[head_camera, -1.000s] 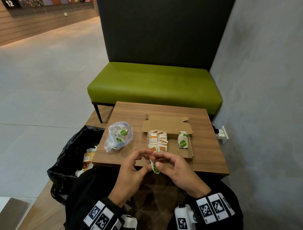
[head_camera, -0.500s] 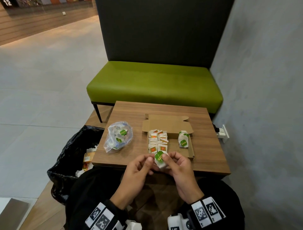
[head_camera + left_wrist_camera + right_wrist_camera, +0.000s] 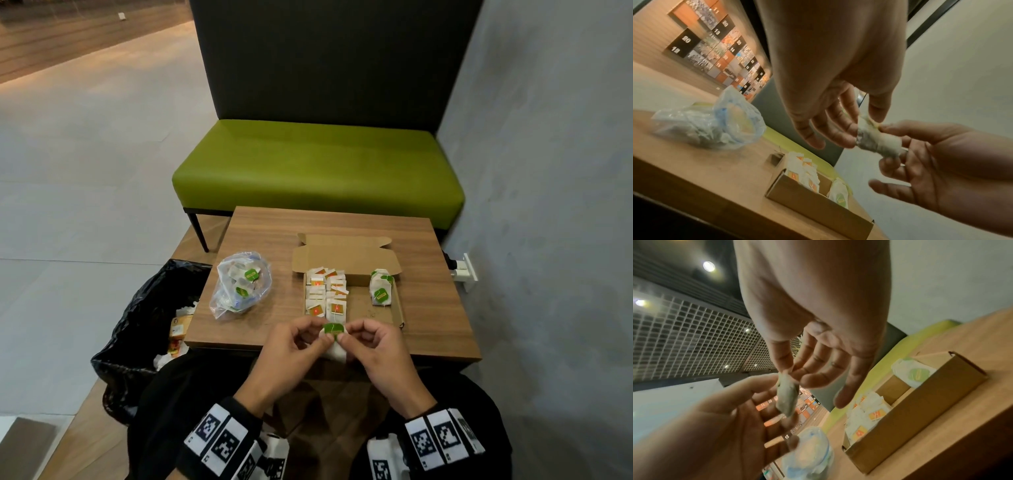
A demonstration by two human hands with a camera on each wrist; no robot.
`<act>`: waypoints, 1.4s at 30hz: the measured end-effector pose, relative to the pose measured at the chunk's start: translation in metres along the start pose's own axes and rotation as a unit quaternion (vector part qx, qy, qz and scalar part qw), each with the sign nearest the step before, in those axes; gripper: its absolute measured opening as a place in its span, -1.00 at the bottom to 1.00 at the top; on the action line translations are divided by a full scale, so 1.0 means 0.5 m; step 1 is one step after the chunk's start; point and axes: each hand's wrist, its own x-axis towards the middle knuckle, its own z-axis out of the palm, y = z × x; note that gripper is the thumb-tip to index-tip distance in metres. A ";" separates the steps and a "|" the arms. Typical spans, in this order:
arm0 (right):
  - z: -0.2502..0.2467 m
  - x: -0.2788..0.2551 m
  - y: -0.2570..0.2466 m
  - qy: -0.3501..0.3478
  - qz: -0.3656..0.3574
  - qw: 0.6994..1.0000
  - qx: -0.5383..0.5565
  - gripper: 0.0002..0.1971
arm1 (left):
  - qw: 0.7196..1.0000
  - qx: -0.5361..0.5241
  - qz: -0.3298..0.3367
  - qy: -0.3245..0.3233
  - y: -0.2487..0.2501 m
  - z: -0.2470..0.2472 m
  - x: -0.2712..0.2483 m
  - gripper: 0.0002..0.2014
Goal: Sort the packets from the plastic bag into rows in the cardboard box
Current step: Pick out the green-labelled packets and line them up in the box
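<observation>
Both hands hold one white packet with a green tag [image 3: 333, 329] just above the table's near edge, in front of the cardboard box [image 3: 399, 308]. My left hand [image 3: 301, 337] pinches its left side, my right hand [image 3: 366, 337] its right side. The wrist views show the same packet [image 3: 877, 142] [image 3: 787, 397] pinched between thumbs and fingertips. Inside the box, orange-tagged packets [image 3: 325, 291] fill rows on the left and green-tagged packets [image 3: 380, 287] stand on the right. The clear plastic bag [image 3: 241, 287] with more packets lies left of the box.
The small wooden table [image 3: 435, 308] stands before a green bench [image 3: 318, 168], with a grey wall on the right. A black rubbish bag [image 3: 144, 329] with wrappers sits on the floor at the table's left. The box lid [image 3: 342, 253] lies folded back.
Both hands have risen from below the table edge to just in front of the box. The packet has turned so its green tag faces up.
</observation>
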 end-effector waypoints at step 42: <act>-0.189 0.303 0.055 0.055 0.057 0.818 -0.570 -0.91 | 0.957 0.283 0.000 -0.066 -0.102 0.065 0.114 -0.48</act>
